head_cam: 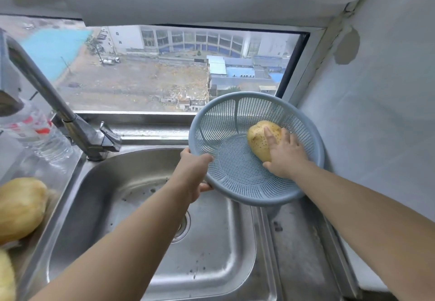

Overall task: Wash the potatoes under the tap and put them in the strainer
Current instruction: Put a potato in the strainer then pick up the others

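A blue-grey plastic strainer is tilted toward me at the sink's right rear corner. My left hand grips its near left rim. Inside it lies a yellow speckled potato, and my right hand rests on that potato with fingers wrapped over it. Two more potatoes lie on the left counter: one whole in view, another cut off by the frame's bottom left corner. The steel tap stands at the sink's left rear; no water shows from it.
The steel sink basin lies below my arms, with its drain partly hidden by my left forearm. A clear plastic bottle stands behind the tap. A window runs behind the sink, a pale wall closes in the right side, and a narrow steel ledge runs along it.
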{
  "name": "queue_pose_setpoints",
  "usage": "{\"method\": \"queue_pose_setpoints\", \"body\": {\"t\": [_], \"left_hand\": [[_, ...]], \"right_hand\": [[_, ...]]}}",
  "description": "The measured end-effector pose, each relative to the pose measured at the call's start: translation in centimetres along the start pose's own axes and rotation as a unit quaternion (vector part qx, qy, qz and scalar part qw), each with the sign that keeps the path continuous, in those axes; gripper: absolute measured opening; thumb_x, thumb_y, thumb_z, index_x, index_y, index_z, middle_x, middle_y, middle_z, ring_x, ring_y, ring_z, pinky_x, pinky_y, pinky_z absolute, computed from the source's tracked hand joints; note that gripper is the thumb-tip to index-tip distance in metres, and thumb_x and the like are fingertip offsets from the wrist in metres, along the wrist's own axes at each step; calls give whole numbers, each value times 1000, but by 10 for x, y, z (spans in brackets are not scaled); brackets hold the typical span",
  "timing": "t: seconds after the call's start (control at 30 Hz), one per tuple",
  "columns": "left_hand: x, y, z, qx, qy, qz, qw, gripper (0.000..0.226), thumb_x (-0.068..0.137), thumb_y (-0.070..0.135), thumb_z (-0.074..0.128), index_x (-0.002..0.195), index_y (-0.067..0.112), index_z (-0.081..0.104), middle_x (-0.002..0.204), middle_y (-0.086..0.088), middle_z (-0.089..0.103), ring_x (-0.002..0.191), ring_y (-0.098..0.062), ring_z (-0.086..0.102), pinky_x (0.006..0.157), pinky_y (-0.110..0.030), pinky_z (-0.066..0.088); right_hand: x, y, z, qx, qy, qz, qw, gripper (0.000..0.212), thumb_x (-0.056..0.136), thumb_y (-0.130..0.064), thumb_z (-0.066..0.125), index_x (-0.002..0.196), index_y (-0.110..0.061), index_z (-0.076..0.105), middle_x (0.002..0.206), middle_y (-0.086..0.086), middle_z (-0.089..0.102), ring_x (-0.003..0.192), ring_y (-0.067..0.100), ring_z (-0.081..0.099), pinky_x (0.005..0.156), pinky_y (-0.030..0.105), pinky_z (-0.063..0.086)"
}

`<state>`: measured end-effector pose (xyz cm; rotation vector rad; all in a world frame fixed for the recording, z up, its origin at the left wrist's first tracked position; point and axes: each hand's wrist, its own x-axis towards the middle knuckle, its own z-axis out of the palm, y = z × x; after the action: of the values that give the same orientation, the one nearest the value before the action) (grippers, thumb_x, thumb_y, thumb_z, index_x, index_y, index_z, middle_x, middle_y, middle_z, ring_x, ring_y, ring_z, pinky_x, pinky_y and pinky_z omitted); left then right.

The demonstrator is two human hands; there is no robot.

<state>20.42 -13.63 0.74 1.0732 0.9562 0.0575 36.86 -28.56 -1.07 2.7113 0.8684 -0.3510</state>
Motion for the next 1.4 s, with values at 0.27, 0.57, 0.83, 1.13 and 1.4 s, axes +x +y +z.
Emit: {"method": "queue_pose_setpoints", "body": {"t": [0.27, 0.57, 0.83, 1.13, 1.4], "left_hand": [[-5, 2, -4, -5, -18, -1, 1000, 41, 96, 5, 48, 134, 15, 37, 120, -15, 53, 85, -27, 63, 46, -35, 57], [-9, 6, -19, 42, -36, 2, 998, 40, 96, 9, 48, 134, 19, 40, 124, -12, 53, 107, -31, 60, 72, -50, 57], [-28, 5, -37, 102, -41, 26, 994, 44, 96, 17, 50, 139, 21, 37, 127, -9, 53, 117, -26, 53, 79, -47, 53], [-82, -17, -162, 405, 74, 192, 891, 32, 94, 41, 52, 74, 19, 65, 63, 6, 55, 61, -11, 51, 53, -25, 34], [-122, -48, -298, 502, 258, 107, 819, 46, 87, 46, 53, 129, 28, 52, 135, -1, 50, 121, -24, 50, 99, -43, 45]], "right_hand": [[11, -5, 4, -26, 33, 11, 999, 95, 92, -47, 53, 151, -23, -17, 158, 27, -5, 146, 43, 7, 119, 51, 10], [-12, -4, -12, 21, 2, -2, 1000, 99, 86, -57, 56, 152, -26, -11, 162, 14, -8, 149, 35, -2, 119, 54, 3], [-63, -48, -54, 157, 78, -115, 978, 36, 93, -37, 56, 123, -19, 61, 123, 0, 65, 115, 18, 59, 96, 35, 44], [-114, -194, -72, 244, 64, -283, 925, 24, 84, -40, 68, 73, -18, 65, 71, -5, 61, 72, 14, 58, 73, 35, 52], [-128, -343, -52, 285, -92, -342, 891, 50, 89, -33, 64, 134, -16, 51, 124, 7, 62, 111, 22, 59, 90, 26, 43]]}}
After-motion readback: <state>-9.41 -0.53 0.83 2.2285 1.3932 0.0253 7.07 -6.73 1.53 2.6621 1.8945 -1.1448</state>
